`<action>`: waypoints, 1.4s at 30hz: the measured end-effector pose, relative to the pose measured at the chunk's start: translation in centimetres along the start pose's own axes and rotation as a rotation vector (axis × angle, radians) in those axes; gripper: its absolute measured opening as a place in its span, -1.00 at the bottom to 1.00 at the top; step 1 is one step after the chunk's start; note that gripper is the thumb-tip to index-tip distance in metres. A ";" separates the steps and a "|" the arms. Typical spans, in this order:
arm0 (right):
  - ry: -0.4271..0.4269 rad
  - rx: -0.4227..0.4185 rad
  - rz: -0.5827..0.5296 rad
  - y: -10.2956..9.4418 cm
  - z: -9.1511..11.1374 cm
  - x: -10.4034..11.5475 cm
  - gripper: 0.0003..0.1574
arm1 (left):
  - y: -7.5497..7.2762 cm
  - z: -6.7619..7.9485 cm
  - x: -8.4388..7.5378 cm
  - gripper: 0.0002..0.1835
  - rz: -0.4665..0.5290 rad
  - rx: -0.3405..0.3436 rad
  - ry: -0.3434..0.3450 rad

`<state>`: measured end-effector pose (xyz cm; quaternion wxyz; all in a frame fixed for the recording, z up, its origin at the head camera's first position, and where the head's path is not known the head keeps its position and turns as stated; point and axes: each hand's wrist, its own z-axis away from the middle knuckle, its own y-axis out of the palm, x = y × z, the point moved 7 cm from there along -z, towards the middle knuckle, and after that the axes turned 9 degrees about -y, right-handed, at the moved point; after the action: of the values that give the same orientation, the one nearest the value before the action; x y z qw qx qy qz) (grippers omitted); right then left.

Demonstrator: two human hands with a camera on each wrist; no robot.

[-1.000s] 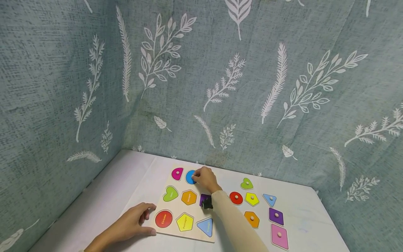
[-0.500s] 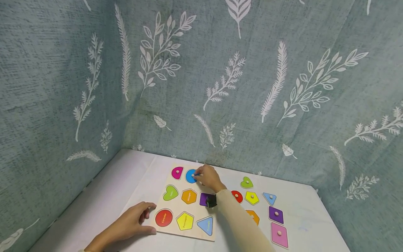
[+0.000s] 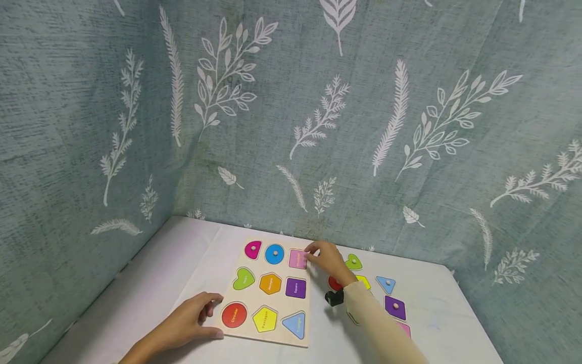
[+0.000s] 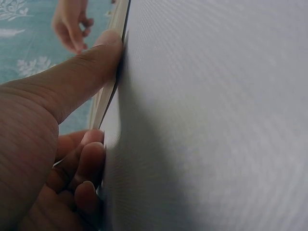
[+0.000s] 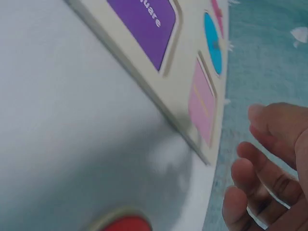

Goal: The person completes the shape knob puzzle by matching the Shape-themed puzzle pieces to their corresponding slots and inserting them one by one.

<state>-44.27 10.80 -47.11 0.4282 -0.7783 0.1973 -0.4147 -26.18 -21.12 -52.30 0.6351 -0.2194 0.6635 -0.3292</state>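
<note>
A wooden shape puzzle board (image 3: pixel 283 301) lies on the table. My left hand (image 3: pixel 191 316) rests at its near left corner, thumb (image 4: pixel 103 50) along the edge and bent fingertips beside it. Knobbed pieces sit in two spots of the far row: a magenta half-circle (image 3: pixel 253 249) and a blue circle (image 3: pixel 274 254). My right hand (image 3: pixel 331 260) hovers by the far right corner, next to the printed pink shape (image 3: pixel 297 259). Its fingers are loosely bent with nothing between them in the right wrist view.
Right of the board lie loose knobbed pieces: a green heart (image 3: pixel 354 261), a red circle (image 3: pixel 334 284), a yellow pentagon (image 3: pixel 364 282), a blue triangle (image 3: pixel 385 284), a purple square (image 3: pixel 395 308) and a partly covered pink piece (image 3: pixel 403 329). Patterned fabric walls (image 3: pixel 254 151) stand behind and left.
My right hand has let go of the blue circle's knob and moved right, uncovering the circle and the printed pink shape. The left hand stays at the board's corner.
</note>
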 end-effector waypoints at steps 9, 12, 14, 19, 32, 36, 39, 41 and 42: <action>0.054 -0.068 -0.024 -3.5 3.4 -2.2 -0.84 | -0.3 0.0 0.0 -0.16 0.004 0.003 0.004; 0.067 -0.077 -0.004 -4.4 5.1 -3.1 -0.85 | 0.0 0.1 0.2 -0.17 0.004 0.013 -0.006; 0.070 -0.086 0.014 -5.1 6.3 -3.6 -0.86 | 0.2 0.1 0.2 -0.16 0.006 0.014 -0.020; 0.077 -0.116 0.057 -6.6 9.3 -4.2 -0.89 | 0.2 0.1 0.3 -0.15 0.003 0.004 -0.034; 0.198 -0.150 0.039 -8.4 16.6 -5.1 -0.83 | 0.1 0.0 -0.1 -0.18 -0.011 -0.002 0.008; 0.208 -0.153 0.042 -9.0 18.6 -5.0 -0.83 | 0.0 0.0 -0.1 -0.18 -0.009 -0.005 0.013; 0.254 -0.147 0.032 -9.3 20.2 -5.1 -0.83 | 0.0 0.0 -0.1 -0.18 -0.005 -0.006 0.007; 0.279 -0.145 0.013 -9.5 21.4 -5.2 -0.83 | 0.0 0.1 -0.1 -0.18 -0.004 -0.005 0.004; 0.287 -0.144 0.000 -9.5 22.0 -5.3 -0.82 | 0.0 0.1 -0.1 -0.18 -0.005 -0.004 0.005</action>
<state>-29.87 30.63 -48.05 0.3386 -0.7397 0.2857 -0.5065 -26.04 -21.09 -52.28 0.6322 -0.2216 0.6651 -0.3299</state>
